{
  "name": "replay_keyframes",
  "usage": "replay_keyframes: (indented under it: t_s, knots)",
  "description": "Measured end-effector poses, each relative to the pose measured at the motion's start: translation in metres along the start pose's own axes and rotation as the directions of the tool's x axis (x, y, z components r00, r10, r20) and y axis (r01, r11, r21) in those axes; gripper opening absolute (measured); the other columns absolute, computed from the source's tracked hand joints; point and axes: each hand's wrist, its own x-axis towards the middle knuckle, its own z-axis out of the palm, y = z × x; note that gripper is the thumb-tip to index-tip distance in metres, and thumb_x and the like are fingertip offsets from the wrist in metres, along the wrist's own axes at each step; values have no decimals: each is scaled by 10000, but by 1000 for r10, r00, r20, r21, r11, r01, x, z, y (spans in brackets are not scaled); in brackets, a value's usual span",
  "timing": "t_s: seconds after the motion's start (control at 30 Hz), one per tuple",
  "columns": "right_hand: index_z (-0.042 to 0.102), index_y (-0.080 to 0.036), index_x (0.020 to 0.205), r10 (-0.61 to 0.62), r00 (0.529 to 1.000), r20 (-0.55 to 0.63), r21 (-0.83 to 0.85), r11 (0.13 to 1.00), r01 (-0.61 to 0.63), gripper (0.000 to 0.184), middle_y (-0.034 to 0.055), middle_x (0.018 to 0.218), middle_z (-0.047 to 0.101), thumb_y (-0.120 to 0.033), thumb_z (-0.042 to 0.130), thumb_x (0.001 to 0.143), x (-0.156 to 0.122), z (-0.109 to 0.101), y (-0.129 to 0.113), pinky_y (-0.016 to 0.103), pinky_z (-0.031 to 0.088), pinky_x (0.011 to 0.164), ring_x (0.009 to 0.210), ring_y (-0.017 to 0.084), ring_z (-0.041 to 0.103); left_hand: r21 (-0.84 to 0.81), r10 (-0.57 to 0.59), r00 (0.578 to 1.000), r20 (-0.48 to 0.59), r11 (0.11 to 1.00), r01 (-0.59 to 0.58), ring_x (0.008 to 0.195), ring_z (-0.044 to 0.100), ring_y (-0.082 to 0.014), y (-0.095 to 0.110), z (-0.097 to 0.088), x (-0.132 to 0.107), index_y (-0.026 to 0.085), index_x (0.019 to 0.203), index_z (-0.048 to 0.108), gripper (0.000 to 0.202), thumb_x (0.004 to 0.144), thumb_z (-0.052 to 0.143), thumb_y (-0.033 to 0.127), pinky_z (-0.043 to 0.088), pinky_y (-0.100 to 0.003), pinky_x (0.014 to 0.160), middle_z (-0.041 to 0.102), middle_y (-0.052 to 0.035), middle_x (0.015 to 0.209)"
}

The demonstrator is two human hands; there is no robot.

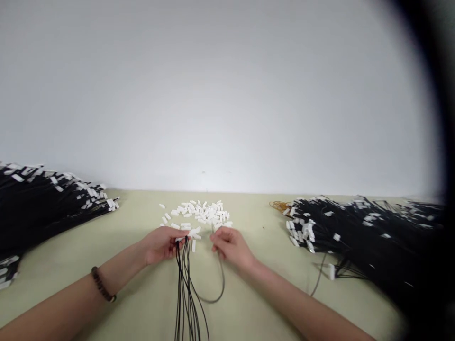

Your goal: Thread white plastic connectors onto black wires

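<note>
My left hand point(160, 246) is closed, thumb and fingers pinching white plastic connectors point(194, 232). From them a bundle of thin black wires point(185, 289) hangs down over the near side of the table. A short gap to the right, my right hand point(232, 244) is closed in a pinch on one wire point(223, 280), which loops down and back toward the bundle. The tip of that wire is blurred. Just beyond both hands lies a loose pile of small white connector housings point(209, 213).
On the left lies a large heap of black wires point(39, 208) with white ends. Another such heap point(344, 227) spreads on the right, with a coil of orange-yellow wire point(279, 205) at its edge. A pale wall point(213, 94) rises behind the light green table point(138, 293).
</note>
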Motion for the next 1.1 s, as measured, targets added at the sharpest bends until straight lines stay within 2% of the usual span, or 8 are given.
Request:
replay_keyframes:
  t_s: [0.07, 0.13, 0.27, 0.43, 0.63, 1.1]
  knots:
    - [476, -147, 666, -38, 996, 77, 28, 999, 36, 279, -17, 529, 492, -407, 516, 759, -9, 19, 5, 176, 275, 425, 431, 53, 366, -73, -39, 999, 12, 997, 39, 554, 443, -55, -1, -6, 1, 89, 750, 635, 275, 607, 693, 316, 340, -152, 492, 506, -22, 657]
    - [468, -144, 646, -70, 993, 94, 39, 997, 67, 273, -31, 509, 431, -385, 517, 764, -15, 26, 5, 177, 270, 447, 461, 56, 359, -98, -22, 1000, 17, 995, 24, 571, 448, -57, -4, -9, 1, 88, 763, 635, 264, 619, 686, 304, 358, -156, 523, 509, -27, 678]
    - [454, -138, 614, -61, 994, 90, 4, 998, 61, 284, -38, 502, 359, -373, 530, 754, -20, 25, 4, 184, 230, 449, 470, 55, 307, -74, -2, 1000, -1, 997, 2, 571, 437, -54, -6, -9, 0, 79, 762, 634, 266, 632, 676, 307, 360, -160, 532, 491, -27, 676]
    - [475, -137, 627, -64, 988, 138, -74, 994, 75, 287, -30, 522, 363, -387, 512, 762, -20, 25, 6, 187, 224, 453, 482, 59, 300, 7, 32, 999, -19, 999, -32, 571, 428, -52, -7, -6, -2, 73, 777, 635, 291, 636, 672, 325, 329, -156, 506, 466, -21, 669]
    - [474, -140, 628, -58, 986, 157, -124, 989, 78, 275, -27, 530, 374, -374, 501, 769, -19, 26, 5, 186, 227, 455, 488, 62, 307, 52, 77, 997, 20, 996, -78, 598, 439, -66, -8, -5, -6, 73, 781, 637, 285, 652, 661, 326, 332, -171, 530, 477, -34, 672]
    - [487, -134, 611, -15, 988, 155, -24, 1000, 18, 264, -21, 518, 433, -355, 523, 752, -20, 26, 5, 188, 260, 468, 480, 65, 345, 51, 123, 990, 70, 991, -126, 593, 429, -80, -7, -1, -9, 88, 744, 654, 230, 654, 659, 300, 345, -199, 573, 493, -36, 637]
